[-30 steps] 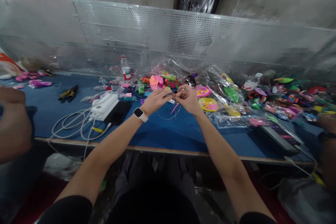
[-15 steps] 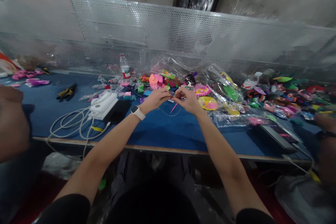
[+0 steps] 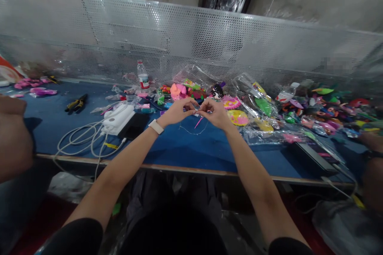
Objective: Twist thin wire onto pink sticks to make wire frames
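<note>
The left hand [image 3: 178, 112] and right hand [image 3: 214, 113] meet fingertip to fingertip above the table [image 3: 191, 151]. Both pinch the thread [image 3: 193, 131], whose loop hangs just below the grip, on the person's side. Near the grip on its left, a phone [image 3: 134, 126] lies beside a charger block [image 3: 118, 117]. Cables [image 3: 80, 141] coil further left by the table's near edge, and pliers [image 3: 77, 104] lie well beyond them. Just behind the grip sits a heap of bagged toys [image 3: 254, 99], spreading away to the right. A bottle [image 3: 143, 75] stands behind and left, near the perforated panel [image 3: 179, 44]. A flat device [image 3: 314, 157] lies far right, at the near edge.
</note>
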`<state>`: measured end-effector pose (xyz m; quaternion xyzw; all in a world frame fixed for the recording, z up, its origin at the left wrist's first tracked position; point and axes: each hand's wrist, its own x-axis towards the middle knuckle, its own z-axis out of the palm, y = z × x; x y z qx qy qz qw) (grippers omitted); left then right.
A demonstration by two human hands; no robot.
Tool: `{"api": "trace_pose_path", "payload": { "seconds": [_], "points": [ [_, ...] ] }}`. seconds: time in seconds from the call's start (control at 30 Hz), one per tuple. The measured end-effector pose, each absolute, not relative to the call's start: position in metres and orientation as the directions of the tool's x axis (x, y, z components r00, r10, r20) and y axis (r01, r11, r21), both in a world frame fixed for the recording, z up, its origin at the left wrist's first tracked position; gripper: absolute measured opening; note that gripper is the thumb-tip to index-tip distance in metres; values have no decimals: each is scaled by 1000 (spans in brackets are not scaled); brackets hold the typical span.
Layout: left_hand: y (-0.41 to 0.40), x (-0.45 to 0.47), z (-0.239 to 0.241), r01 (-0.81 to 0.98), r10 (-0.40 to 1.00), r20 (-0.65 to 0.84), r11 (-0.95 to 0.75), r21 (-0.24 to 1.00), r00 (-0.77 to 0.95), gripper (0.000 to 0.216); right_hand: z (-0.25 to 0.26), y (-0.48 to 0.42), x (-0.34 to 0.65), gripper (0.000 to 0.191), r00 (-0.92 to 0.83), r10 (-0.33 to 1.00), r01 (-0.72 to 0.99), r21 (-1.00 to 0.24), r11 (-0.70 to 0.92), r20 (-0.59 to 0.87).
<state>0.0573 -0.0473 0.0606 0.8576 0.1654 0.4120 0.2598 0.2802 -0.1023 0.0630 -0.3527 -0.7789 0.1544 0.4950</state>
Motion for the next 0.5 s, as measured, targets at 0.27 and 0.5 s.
{"api": "trace_pose_path", "payload": {
  "seconds": [0.27,0.5],
  "points": [
    [-51,54,64,2,453,637,-815,579,624,16,67,-100,277,48,-198,767,274,-717,641,610],
    [-53,55,60,120,408,696,-897,424,590,25,70,-100,285,53,-266,837,178,-829,530,478]
  ]
}}
